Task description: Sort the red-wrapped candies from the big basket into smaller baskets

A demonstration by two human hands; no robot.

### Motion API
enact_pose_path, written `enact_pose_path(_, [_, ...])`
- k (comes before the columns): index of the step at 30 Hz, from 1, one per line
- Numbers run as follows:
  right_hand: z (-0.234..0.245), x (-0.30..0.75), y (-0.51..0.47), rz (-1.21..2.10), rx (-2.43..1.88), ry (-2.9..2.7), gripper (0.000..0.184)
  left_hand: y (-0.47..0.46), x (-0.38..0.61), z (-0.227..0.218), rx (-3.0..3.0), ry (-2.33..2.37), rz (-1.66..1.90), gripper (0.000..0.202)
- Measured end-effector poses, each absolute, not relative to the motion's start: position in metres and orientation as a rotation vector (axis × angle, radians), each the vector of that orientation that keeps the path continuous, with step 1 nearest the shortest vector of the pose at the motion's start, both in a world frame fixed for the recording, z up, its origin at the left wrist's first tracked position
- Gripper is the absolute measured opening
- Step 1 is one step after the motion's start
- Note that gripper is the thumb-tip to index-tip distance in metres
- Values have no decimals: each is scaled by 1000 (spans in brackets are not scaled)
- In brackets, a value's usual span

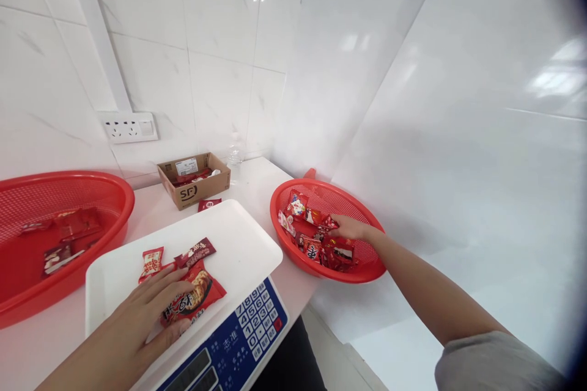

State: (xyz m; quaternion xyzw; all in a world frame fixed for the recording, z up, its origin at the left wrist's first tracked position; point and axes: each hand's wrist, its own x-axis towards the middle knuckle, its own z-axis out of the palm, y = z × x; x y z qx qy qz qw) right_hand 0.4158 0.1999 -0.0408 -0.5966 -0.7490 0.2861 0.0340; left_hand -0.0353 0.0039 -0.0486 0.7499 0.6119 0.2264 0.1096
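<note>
My left hand [151, 311] lies over a large red snack packet [202, 293] with a food picture, on the white tray [243, 244] of a weighing scale. Its fingers are stretched out, with the thumb along the packet's near edge. A small red-and-cream packet [151, 261] and a narrow dark red packet [197, 252] lie just beyond my fingers. At the right, my right hand [348, 227] reaches into a red plastic basket [279, 192]. Its fingers are closed at a small shiny red packet [326, 224], the fingertips partly hidden among several other wrapped snacks.
The scale's blue keypad panel [233, 342] faces me. Another red basket [123, 195] with several packets stands at the left. Behind the tray are a cardboard box [206, 189] holding packets, a dark red packet [210, 204] and a clear bottle [235, 151]. White walls enclose the table [257, 177].
</note>
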Motion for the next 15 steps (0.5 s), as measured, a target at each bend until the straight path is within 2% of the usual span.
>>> enact_pose_path(8, [-23, 421, 205, 917, -1827, -2185, 41, 3, -35, -47, 2226, 1744, 618, 43])
enact_pose_path(15, [-45, 431, 201, 867, -2216, -2358, 27, 3, -36, -47, 2228, 1738, 599, 43])
